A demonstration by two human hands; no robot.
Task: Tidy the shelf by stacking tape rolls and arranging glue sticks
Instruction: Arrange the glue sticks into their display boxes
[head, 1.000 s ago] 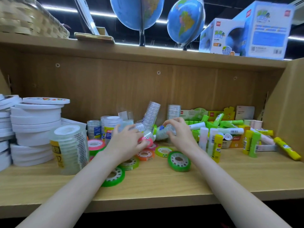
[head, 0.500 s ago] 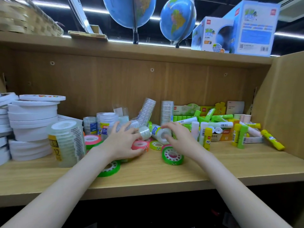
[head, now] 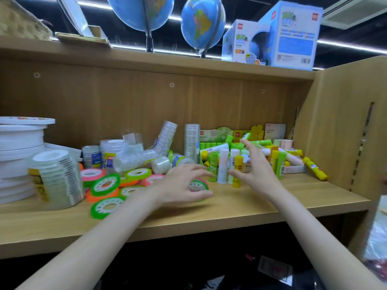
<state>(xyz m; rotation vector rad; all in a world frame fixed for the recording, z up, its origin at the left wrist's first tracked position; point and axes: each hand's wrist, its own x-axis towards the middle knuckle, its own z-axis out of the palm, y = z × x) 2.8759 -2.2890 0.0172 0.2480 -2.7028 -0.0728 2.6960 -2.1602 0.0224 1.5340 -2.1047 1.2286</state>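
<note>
Shifted rightward, left hand (head: 180,185) grips (blurred) tape roll (head: 199,186).

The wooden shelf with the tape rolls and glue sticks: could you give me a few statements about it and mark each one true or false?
1. Two blue globes stand on the board above the wooden shelf. True.
2. The right hand grips a yellow glue stick. False: its fingers are spread and hold nothing.
3. The left hand is over a small green and pink tape roll. True.
4. The glue sticks all lie flat. False: several stand upright by the right hand.
5. The tall stack of clear tape rolls stands at the right end of the shelf. False: it is at the left.
</note>
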